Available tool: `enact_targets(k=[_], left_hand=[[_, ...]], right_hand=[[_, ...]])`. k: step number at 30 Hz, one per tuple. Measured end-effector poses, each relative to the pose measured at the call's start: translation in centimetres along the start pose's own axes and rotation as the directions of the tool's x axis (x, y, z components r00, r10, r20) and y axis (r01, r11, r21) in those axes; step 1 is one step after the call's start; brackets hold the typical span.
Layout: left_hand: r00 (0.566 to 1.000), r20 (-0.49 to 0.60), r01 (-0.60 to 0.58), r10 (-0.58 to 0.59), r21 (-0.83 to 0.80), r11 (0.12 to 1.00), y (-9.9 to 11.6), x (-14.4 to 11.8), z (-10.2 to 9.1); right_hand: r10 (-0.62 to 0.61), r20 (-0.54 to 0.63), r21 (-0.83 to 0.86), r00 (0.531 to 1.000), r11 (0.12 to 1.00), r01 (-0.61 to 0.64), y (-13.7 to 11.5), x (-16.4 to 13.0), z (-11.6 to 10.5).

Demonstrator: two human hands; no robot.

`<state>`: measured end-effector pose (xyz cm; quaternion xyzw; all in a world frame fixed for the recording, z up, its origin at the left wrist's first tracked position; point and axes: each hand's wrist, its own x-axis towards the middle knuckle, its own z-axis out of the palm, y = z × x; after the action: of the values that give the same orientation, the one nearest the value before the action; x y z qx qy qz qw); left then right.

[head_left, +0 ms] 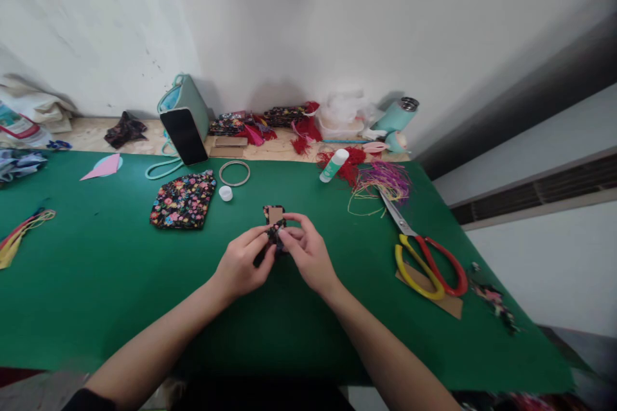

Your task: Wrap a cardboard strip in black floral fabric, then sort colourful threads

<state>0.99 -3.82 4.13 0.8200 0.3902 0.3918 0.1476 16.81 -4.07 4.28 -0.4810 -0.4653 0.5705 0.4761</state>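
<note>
Left hand: my left hand (243, 263) is curled in, thumb and fingertips pinching the near left edge of the small fabric-wrapped card piece (274, 221).
Right hand: my right hand (308, 253) is also closed in a pinch, gripping the same piece from its right side, the fingertips meeting those of the left.
Piece: it is dark floral cloth around a tan card, the bare card showing at the top; it sits over the middle of the green table (96, 295), and I cannot tell whether it touches the surface.
Beside it: a larger floral fabric patch (183, 200) lies flat to the left, with a white cap (225, 192) and a metal ring (234, 173) just beyond.
Containers: a teal bag (190, 103) stands at the back with a dark phone (184, 136) leaning on it; its contents are hidden. A teal flask (398, 115) lies tilted at the far right, lid on.
Glue stick: white and green glue stick (333, 166), lying uncapped near red threads; the writing is too small to read.
Scissors: yellow and red scissors (424, 257) rest on a card scrap (450, 303), well to the right.
Writing: none that I can read anywhere.
</note>
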Motion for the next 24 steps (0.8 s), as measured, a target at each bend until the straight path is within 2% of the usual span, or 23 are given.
enact_targets(k=[2,5,8,10,14,17,19,22,24], left_hand=[[0.997,0.034,0.071,-0.069,-0.07,0.995,0.2,0.0,-0.1],[0.984,0.019,0.177,-0.177,-0.156,0.972,0.3,0.1,0.1],[0.939,0.048,0.337,-0.34,-0.307,0.89,-0.1,0.3,0.3],[0.875,0.126,0.471,-0.467,-0.441,0.764,-0.4,0.5,0.4],[0.699,0.325,0.654,-0.637,-0.65,0.387,-0.8,0.9,0.3],[0.605,0.451,0.685,-0.656,-0.715,0.14,-0.6,1.2,0.2],[0.549,0.5,0.686,-0.669,-0.728,0.019,-0.4,1.3,0.1],[0.471,0.549,0.671,-0.69,-0.731,-0.124,0.0,1.6,0.0],[0.457,0.57,0.651,-0.682,-0.737,-0.18,0.1,1.8,-0.2]], right_hand=[[0.003,0.042,0.04,0.999,0.999,-0.005,-0.4,-0.3,-0.2],[0.024,0.104,0.101,0.994,0.994,-0.034,-0.8,-0.6,-0.7],[-0.009,0.153,0.125,0.988,0.992,-0.01,-1.0,-0.8,-1.0],[-0.053,0.188,0.144,0.981,0.989,0.026,-1.1,-0.8,-1.1],[-0.103,0.176,0.22,0.979,0.974,0.063,-1.1,-0.7,-1.0],[-0.109,0.085,0.212,0.99,0.973,0.089,-0.9,-0.3,-0.9],[-0.113,-0.022,0.115,0.993,0.987,0.114,-0.6,0.0,-0.9],[-0.125,-0.165,-0.069,0.978,0.991,0.115,-0.3,0.3,-1.1],[-0.085,-0.172,-0.103,0.981,0.992,0.068,-0.1,0.5,-1.2]])
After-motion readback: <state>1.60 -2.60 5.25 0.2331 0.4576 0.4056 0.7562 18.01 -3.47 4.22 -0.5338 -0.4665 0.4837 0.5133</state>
